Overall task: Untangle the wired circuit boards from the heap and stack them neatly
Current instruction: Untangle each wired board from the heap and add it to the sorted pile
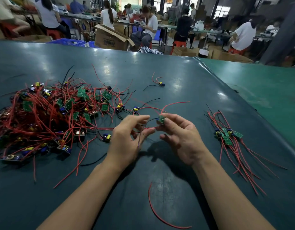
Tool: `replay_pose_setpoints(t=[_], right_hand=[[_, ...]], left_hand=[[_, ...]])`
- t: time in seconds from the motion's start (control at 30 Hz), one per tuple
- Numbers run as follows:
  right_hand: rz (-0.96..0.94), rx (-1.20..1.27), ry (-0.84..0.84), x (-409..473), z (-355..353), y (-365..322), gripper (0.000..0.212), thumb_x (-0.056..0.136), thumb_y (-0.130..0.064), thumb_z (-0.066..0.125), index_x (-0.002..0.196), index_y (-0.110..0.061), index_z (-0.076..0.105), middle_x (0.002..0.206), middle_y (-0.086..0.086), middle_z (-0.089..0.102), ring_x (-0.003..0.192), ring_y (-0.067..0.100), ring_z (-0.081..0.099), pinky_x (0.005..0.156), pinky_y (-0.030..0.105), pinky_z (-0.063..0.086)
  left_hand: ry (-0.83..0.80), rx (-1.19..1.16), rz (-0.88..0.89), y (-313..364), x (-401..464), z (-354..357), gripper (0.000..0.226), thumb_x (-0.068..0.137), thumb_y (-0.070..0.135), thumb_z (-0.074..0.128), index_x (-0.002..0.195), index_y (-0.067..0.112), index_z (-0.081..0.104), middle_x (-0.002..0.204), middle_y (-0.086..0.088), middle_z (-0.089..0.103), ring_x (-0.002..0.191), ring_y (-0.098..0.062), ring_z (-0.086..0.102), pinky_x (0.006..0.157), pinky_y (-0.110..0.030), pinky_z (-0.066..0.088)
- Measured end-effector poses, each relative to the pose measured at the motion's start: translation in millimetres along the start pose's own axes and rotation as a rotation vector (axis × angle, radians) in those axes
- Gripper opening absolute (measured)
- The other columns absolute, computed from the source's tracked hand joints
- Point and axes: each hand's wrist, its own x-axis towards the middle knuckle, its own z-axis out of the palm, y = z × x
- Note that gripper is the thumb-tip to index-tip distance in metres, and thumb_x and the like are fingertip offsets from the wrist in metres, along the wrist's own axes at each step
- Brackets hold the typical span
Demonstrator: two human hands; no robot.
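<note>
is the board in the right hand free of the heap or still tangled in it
Cannot tell. The right hand pinches the board above the table, clear of the heap, but its wires run into the left hand.

The table (176,77) wears a dark green mat, smooth and half-glossy, throwing back pale patches of ceiling light toward its far edge. The heap (49,113) near the left edge is thin wire in smooth red and black plastic sheathing, tangled with small green boards of matt laminate carrying shiny yellow and blue plastic-sleeved parts. The stack (228,135) near the right edge shows the same finishes. Beyond the far edge stands a matt brown cardboard box (110,39).
</note>
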Motion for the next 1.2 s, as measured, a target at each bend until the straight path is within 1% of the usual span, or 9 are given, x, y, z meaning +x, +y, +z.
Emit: replay_pose_setpoints(t=[0.13,0.3,0.47,0.57,0.63,0.83,0.93,1.07,1.2], right_hand=[[-0.014,0.165,0.067,1,-6,-8,0.015,0.075,-0.009,0.064,0.08,-0.015,0.077,0.08,0.005,0.072,0.071,0.02,0.072,0.057,0.023,0.055],[-0.187,-0.025,0.177,3,-2,-2,0.02,0.077,0.005,0.065,0.086,-0.011,0.071,0.081,0.002,0.074,0.076,0.014,0.071,0.064,0.022,0.054],[-0.123,0.114,0.133,4,1,-2,0.044,0.069,0.001,0.068,0.11,-0.01,0.059,0.081,0.003,0.074,0.074,0.015,0.071,0.067,0.024,0.057],[-0.171,0.081,0.149,5,1,0,0.029,0.067,0.006,0.067,0.094,-0.007,0.066,0.079,0.002,0.073,0.076,0.015,0.07,0.07,0.024,0.057],[-0.235,-0.026,0.216,6,1,1,0.025,0.072,0.015,0.067,0.085,-0.006,0.065,0.077,0.0,0.072,0.077,0.015,0.067,0.072,0.023,0.056],[-0.594,-0.743,0.245,0,2,6,0.034,0.077,0.004,0.075,0.076,-0.027,0.062,0.094,0.005,0.053,0.081,0.012,0.063,0.073,0.015,0.051],[-0.611,-0.863,0.067,-2,6,11,0.029,0.074,0.005,0.067,0.078,-0.023,0.065,0.097,0.002,0.054,0.087,0.018,0.063,0.08,0.026,0.055],[-0.567,-0.82,0.024,-4,12,14,0.015,0.08,-0.002,0.065,0.086,-0.015,0.069,0.11,0.007,0.059,0.098,0.018,0.066,0.085,0.025,0.054],[-0.539,-0.727,0.077,-5,13,14,0.02,0.081,0.005,0.072,0.084,-0.015,0.072,0.111,0.01,0.059,0.098,0.016,0.066,0.079,0.019,0.053]], left_hand=[[0.099,0.351,-0.028,-14,6,-15,0.014,0.087,0.014,0.072,0.1,0.008,0.077,0.087,-0.009,0.072,0.082,-0.031,0.062,0.076,-0.041,0.05],[0.253,0.805,-0.148,-21,7,-26,0.044,0.086,0.033,0.068,0.125,0.012,0.064,0.122,-0.015,0.059,0.121,-0.038,0.043,0.099,-0.049,0.032],[0.259,0.608,0.251,4,1,2,0.013,0.088,0.026,0.07,0.099,0.02,0.076,0.102,-0.004,0.065,0.101,-0.029,0.049,0.082,-0.044,0.041],[0.412,0.538,0.287,7,3,-3,0.011,0.088,0.02,0.067,0.095,0.015,0.074,0.097,-0.006,0.062,0.095,-0.028,0.05,0.081,-0.044,0.039],[0.324,0.388,0.393,9,1,-2,0.012,0.09,0.02,0.065,0.086,0.01,0.07,0.08,-0.003,0.059,0.076,-0.022,0.051,0.071,-0.041,0.042],[-0.261,0.175,-0.181,6,-1,9,0.056,0.084,0.06,0.055,0.121,0.018,0.063,0.094,0.01,0.064,0.063,-0.011,0.054,0.069,-0.033,0.05],[-0.192,-0.137,-0.229,6,3,6,0.036,0.083,0.045,0.069,0.108,0.02,0.067,0.088,0.016,0.067,0.066,-0.004,0.058,0.058,-0.023,0.046],[-0.107,-0.367,-0.35,9,4,1,0.032,0.077,0.03,0.08,0.105,0.019,0.068,0.084,0.005,0.071,0.065,-0.01,0.06,0.056,-0.037,0.051],[-0.056,-0.524,-0.389,12,7,-2,0.021,0.079,0.013,0.073,0.095,0.007,0.061,0.081,-0.006,0.068,0.057,-0.008,0.061,0.046,-0.016,0.044]])
